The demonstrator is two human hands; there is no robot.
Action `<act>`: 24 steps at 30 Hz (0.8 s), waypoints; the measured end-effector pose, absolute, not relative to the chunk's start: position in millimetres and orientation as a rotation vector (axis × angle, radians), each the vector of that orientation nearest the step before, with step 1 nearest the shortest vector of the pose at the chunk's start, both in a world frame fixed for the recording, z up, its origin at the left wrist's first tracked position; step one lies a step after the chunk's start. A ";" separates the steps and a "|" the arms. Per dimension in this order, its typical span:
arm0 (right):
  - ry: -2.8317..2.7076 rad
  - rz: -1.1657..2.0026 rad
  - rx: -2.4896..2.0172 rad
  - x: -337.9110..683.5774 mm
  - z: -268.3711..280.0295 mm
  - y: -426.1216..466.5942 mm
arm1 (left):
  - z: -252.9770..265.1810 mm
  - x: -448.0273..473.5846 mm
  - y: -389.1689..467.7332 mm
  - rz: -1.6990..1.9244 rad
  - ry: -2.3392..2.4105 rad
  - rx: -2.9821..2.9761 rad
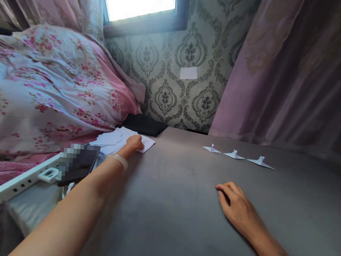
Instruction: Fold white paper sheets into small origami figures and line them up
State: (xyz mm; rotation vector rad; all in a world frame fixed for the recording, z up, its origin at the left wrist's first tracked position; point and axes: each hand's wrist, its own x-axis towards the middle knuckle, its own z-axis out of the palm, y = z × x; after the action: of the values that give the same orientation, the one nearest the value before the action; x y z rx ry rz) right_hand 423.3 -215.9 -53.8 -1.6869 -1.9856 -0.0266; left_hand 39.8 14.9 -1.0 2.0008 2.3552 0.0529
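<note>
My left hand (135, 143) reaches out to the far left of the grey table, with a pale bangle on its wrist. Its fingers are closed at a white sheet of paper (148, 142) on the right side of a loose pile of white papers (108, 139); the fingertips are partly hidden. My right hand (237, 205) rests on the table, loosely curved, a gap between thumb and forefinger and nothing in it. Beyond it stand three folded white paper pieces in a row, a left one (212, 148), a middle one (234, 154) and a right one (260, 161).
A white power strip (25, 183) with a plug (48, 174) and a dark, partly blurred device (82, 166) lie at the left edge. Behind the papers is a flat black item (143, 125). Floral bedding (54, 90) rises on the left; a pink curtain (251, 91) hangs back right.
</note>
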 end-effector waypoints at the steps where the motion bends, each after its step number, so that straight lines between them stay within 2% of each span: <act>1: -1.987 -0.022 -1.693 423.1 -53.4 -216.0 | -1.3 41.1 14.4 0.066 2.360 1.991; 9: -1.995 -0.006 -1.707 421.0 -49.6 -217.1 | 5.9 47.2 5.5 0.360 2.354 1.871; 16: -1.999 -0.002 -1.695 423.7 -53.1 -215.7 | 9.3 32.8 -15.4 0.907 2.184 1.582; 21: -1.993 0.030 -1.685 424.0 -51.2 -216.0 | 21.8 40.2 -34.2 1.359 1.877 1.281; 24: -1.996 0.060 -1.657 425.0 -52.0 -215.6 | 31.0 66.2 -46.8 1.459 1.523 1.074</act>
State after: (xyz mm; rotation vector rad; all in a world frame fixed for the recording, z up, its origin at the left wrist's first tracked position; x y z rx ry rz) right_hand 425.0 -215.6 -52.0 -1.6574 -1.9960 0.0598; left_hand 66.2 -46.8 31.0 1.0739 1.5228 1.4590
